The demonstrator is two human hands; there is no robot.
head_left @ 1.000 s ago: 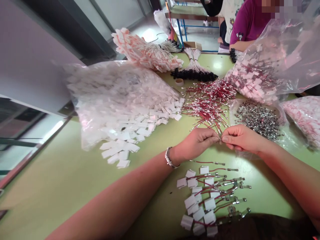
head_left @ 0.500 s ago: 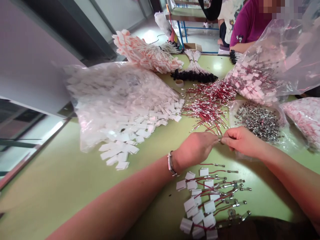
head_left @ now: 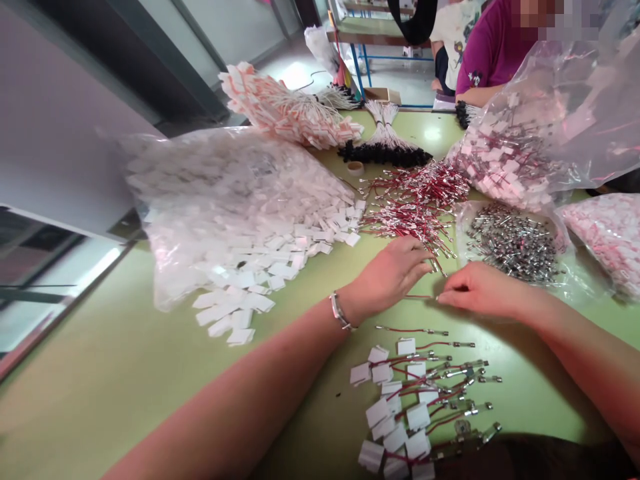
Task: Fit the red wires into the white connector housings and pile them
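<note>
My left hand lies palm down, fingers stretched onto the near edge of a loose pile of red wires with metal ends. My right hand rests low on the green table, pinching one end of a thin red wire that runs back under my left hand. Just in front of me lies a cluster of red wires fitted with white tags. A silver bracelet circles my left wrist.
Loose white tags spill from a clear bag at left. An open bag of small metal parts sits right of the wires, with a bag of tagged wires behind. Bundled wires lie farther back. A person in purple sits opposite.
My hands, pinched together over one piece before, have parted. The left moved up onto the red wire pile; the right dropped toward the table with a wire.
</note>
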